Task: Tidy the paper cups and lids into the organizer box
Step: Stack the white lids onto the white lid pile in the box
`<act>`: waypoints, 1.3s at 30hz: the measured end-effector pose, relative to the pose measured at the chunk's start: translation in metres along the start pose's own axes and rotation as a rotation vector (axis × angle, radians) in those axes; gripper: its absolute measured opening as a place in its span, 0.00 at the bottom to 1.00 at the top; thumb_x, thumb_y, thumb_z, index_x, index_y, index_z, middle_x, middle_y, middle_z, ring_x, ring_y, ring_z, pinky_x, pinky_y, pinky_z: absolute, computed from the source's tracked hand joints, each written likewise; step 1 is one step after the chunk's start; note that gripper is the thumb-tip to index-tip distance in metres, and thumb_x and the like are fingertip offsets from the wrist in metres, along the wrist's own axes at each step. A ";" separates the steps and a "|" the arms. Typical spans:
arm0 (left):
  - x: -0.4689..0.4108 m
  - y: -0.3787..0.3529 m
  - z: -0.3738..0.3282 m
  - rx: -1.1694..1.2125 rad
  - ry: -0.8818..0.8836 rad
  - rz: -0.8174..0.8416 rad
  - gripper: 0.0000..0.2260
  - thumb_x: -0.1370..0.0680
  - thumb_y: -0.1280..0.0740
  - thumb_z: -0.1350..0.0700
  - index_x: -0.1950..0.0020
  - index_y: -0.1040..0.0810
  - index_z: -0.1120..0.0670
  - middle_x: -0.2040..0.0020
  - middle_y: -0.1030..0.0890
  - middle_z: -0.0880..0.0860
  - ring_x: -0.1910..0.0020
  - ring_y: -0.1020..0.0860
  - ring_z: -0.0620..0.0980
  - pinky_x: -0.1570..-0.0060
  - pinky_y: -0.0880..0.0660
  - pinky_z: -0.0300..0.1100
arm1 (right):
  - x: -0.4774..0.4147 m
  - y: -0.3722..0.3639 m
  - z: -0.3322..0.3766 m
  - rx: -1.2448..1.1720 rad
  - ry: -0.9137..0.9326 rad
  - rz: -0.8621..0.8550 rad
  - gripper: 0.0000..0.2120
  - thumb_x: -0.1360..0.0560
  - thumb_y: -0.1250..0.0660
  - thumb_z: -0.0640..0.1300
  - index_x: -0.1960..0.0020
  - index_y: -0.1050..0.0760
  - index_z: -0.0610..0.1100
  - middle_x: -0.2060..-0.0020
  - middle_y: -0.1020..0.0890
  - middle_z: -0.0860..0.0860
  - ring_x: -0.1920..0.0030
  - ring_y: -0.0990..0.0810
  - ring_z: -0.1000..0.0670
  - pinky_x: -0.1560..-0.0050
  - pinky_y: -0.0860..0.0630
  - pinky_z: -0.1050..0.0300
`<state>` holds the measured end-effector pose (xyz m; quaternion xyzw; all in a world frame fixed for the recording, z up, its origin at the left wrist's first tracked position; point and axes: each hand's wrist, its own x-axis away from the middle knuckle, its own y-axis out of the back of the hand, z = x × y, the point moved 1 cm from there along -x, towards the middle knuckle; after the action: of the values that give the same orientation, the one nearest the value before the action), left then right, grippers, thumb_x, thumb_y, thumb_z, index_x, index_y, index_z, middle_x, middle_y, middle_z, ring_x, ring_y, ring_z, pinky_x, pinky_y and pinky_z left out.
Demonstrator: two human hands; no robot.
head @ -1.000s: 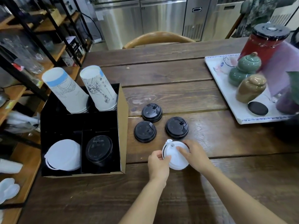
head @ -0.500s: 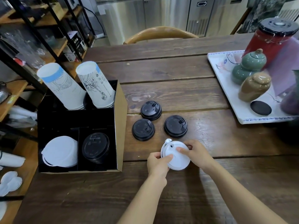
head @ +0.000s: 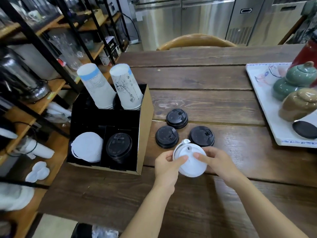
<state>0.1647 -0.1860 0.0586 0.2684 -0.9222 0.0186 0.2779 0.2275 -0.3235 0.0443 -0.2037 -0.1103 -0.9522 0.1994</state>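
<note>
A white lid (head: 189,161) is held just above the table by both hands: my left hand (head: 167,166) grips its left rim, my right hand (head: 217,162) its right side. Three black lids (head: 167,136) (head: 177,118) (head: 201,136) lie on the wood just beyond it. The organizer box (head: 145,121), black inside with cardboard walls, stands to the left. Its near compartments hold a white lid stack (head: 87,146) and a black lid stack (head: 118,146). Two upside-down paper cup stacks (head: 96,88) (head: 127,88) stand in its far compartments.
A white tray (head: 267,114) at the right carries green and brown ceramic jars, a red jar and a dark coaster. Wooden shelves with glassware and white dishes run along the left. A wooden chair back (head: 195,40) rises behind the table's far edge.
Both hands have stayed on the white lid, turning it slightly. The view has shifted so the box and lids sit further right and lower.
</note>
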 end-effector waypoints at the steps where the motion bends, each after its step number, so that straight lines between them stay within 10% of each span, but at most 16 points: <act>1: 0.004 0.008 -0.008 0.011 -0.051 0.001 0.10 0.31 0.25 0.58 0.53 0.22 0.49 0.53 0.18 0.49 0.50 0.20 0.51 0.51 0.19 0.47 | 0.000 -0.004 0.009 -0.015 0.028 0.015 0.12 0.29 0.29 0.47 0.48 0.23 0.44 0.50 0.19 0.45 0.50 0.20 0.48 0.60 0.20 0.58; 14: 0.021 0.157 -0.070 0.234 -0.270 -0.086 0.04 0.27 0.29 0.60 0.55 0.19 0.53 0.56 0.15 0.51 0.53 0.18 0.49 0.55 0.18 0.46 | 0.001 -0.117 0.118 -0.025 0.300 0.247 0.05 0.26 0.32 0.45 0.52 0.19 0.45 0.56 0.17 0.48 0.57 0.17 0.53 0.62 0.16 0.54; 24: -0.007 0.260 -0.061 0.282 -0.051 -0.101 0.07 0.27 0.29 0.57 0.49 0.21 0.55 0.44 0.20 0.59 0.48 0.19 0.57 0.63 0.19 0.40 | -0.040 -0.236 0.145 0.170 0.353 0.207 0.04 0.27 0.30 0.46 0.57 0.22 0.46 0.57 0.19 0.50 0.52 0.21 0.46 0.49 0.25 0.47; 39: -0.072 0.308 -0.038 0.287 0.089 -0.165 0.09 0.26 0.30 0.55 0.59 0.26 0.60 0.51 0.23 0.59 0.52 0.22 0.56 0.64 0.21 0.37 | -0.079 -0.312 0.143 0.406 0.360 0.185 0.07 0.27 0.32 0.43 0.51 0.20 0.42 0.55 0.17 0.47 0.52 0.21 0.48 0.50 0.26 0.56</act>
<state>0.0787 0.1189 0.0888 0.3792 -0.8717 0.1388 0.2778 0.2110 0.0245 0.0979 0.0035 -0.2424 -0.9092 0.3385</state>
